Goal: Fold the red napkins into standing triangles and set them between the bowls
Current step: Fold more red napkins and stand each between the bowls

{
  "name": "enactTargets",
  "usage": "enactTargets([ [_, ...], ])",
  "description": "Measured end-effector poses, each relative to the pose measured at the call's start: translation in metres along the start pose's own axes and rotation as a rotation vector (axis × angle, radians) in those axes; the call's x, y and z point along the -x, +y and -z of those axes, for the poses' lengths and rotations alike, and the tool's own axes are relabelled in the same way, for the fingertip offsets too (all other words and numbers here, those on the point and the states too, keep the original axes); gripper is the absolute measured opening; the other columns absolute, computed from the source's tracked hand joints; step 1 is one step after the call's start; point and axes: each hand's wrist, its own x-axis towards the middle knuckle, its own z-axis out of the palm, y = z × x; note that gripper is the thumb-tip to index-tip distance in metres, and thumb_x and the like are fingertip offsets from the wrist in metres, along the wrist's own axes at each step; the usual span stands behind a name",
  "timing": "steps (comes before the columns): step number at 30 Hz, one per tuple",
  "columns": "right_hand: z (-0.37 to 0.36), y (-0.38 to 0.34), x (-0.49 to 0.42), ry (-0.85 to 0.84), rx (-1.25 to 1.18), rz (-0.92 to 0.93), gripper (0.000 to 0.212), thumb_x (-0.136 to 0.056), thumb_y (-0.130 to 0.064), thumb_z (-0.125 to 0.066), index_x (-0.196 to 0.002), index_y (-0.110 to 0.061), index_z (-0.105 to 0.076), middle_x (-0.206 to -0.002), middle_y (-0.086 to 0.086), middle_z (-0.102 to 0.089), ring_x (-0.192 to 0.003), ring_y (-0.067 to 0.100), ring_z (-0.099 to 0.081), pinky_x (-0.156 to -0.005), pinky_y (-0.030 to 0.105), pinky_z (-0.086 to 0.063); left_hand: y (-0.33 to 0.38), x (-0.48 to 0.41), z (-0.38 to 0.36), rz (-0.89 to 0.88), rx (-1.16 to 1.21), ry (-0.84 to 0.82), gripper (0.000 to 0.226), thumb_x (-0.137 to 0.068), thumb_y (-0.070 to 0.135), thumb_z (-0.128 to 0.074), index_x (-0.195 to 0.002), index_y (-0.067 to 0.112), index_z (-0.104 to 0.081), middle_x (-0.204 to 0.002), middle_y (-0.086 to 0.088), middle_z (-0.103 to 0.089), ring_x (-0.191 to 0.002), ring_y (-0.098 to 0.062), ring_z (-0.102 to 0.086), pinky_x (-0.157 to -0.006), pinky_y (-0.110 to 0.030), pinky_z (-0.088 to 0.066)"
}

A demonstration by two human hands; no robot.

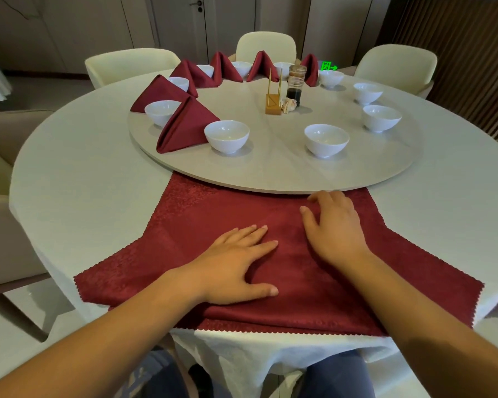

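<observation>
Red napkin [227,214] is lying spread on the table [84,191] right in front of me, its far edge reaching the rim of the turntable [270,173] and its zigzag near edge hanging close to the table's edge. At the near side a second layer is showing, so I am judging it to be partway through a fold.

My left hand [236,262] is pressing flat on the cloth, fingers straight and spread, gripping nothing; it seems to be pinning the fabric so the layers are not sliding. My right hand [334,225] is lying palm down nearer the turntable, fingers loosely bent onto the cloth with the thumb out. I am seeing no cloth pinched there, so it looks to be smoothing a crease.

On the turntable, several folded napkins [184,127] are standing along the left and far side, each filling a gap between white bowls [226,135]. The gaps on the right, such as beside the near right bowl [326,139], are waiting for theirs. A sauce bottle [296,84] is standing in the middle, well apart from my working area.
</observation>
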Motion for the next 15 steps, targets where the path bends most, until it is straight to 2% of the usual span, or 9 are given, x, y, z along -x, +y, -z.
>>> enactTargets([
  [2, -0.002, -0.004, 0.01, -0.018, 0.025, 0.141, 0.027, -0.095, -0.037, -0.056, -0.111, -0.019, -0.066, -0.111, 0.005, -0.059, -0.105, 0.03, -0.053, -0.091, 0.045, -0.046, -0.002, -0.003, 0.001, 0.032, -0.013, -0.037, 0.099, -0.083, 0.082, -0.052, -0.162, 0.039, -0.011, -0.171, 0.008, 0.007, -0.155, -0.007, 0.01, -0.125, -0.034, 0.004],
  [4, -0.004, -0.003, 0.016, -0.145, 0.07, 0.251, 0.038, -0.093, -0.048, -0.046, -0.11, -0.023, -0.068, -0.11, 0.0, -0.062, -0.106, 0.026, -0.055, -0.091, 0.045, -0.047, -0.003, -0.006, 0.004, 0.047, -0.036, -0.058, 0.1, -0.082, 0.084, -0.051, -0.162, 0.039, -0.011, -0.171, 0.009, 0.007, -0.155, -0.008, 0.009, -0.125, -0.037, 0.003],
  [5, -0.004, -0.002, 0.018, -0.232, 0.092, 0.278, 0.045, -0.092, -0.053, -0.042, -0.116, -0.024, -0.068, -0.117, -0.001, -0.063, -0.113, 0.025, -0.055, -0.096, 0.045, -0.047, -0.002, -0.007, 0.005, 0.053, -0.049, -0.061, 0.099, -0.082, 0.084, -0.049, -0.162, 0.039, -0.012, -0.171, 0.009, 0.007, -0.155, -0.009, 0.008, -0.124, -0.038, 0.002],
  [7, -0.004, -0.001, 0.019, -0.356, 0.112, 0.282, 0.048, -0.097, -0.053, -0.045, -0.132, -0.025, -0.062, -0.141, -0.001, -0.056, -0.134, 0.021, -0.046, -0.112, 0.043, -0.037, -0.002, -0.01, 0.006, 0.071, -0.072, -0.046, 0.093, -0.085, 0.083, -0.045, -0.162, 0.039, -0.014, -0.171, 0.008, 0.004, -0.155, -0.01, 0.005, -0.123, -0.039, 0.002],
  [9, -0.002, -0.002, 0.019, -0.406, 0.108, 0.276, 0.049, -0.1, -0.048, -0.048, -0.143, -0.025, -0.053, -0.156, 0.0, -0.042, -0.147, 0.018, -0.031, -0.122, 0.037, -0.022, -0.003, -0.015, 0.007, 0.101, -0.092, -0.023, 0.089, -0.088, 0.081, -0.041, -0.162, 0.038, -0.015, -0.171, 0.006, 0.003, -0.155, -0.011, 0.004, -0.123, -0.039, 0.002],
  [13, 0.004, -0.011, 0.021, -0.415, 0.098, 0.287, 0.05, -0.102, -0.048, -0.045, -0.146, -0.025, -0.049, -0.16, 0.0, -0.035, -0.152, 0.018, -0.022, -0.125, 0.035, -0.014, -0.009, -0.033, 0.013, 0.156, -0.106, -0.026, 0.088, -0.091, 0.078, -0.038, -0.163, 0.034, -0.013, -0.171, 0.001, 0.002, -0.157, -0.015, 0.004, -0.125, -0.039, 0.0],
  [15, 0.003, -0.016, 0.025, -0.42, 0.129, 0.267, 0.051, -0.102, -0.049, -0.041, -0.146, -0.024, -0.048, -0.161, 0.003, -0.034, -0.151, 0.02, -0.023, -0.124, 0.035, -0.015, -0.012, -0.045, 0.018, 0.173, -0.123, 0.032, 0.083, -0.093, 0.074, -0.043, -0.161, 0.032, -0.023, -0.171, -0.004, -0.009, -0.157, -0.02, -0.007, -0.125, -0.039, -0.009],
])
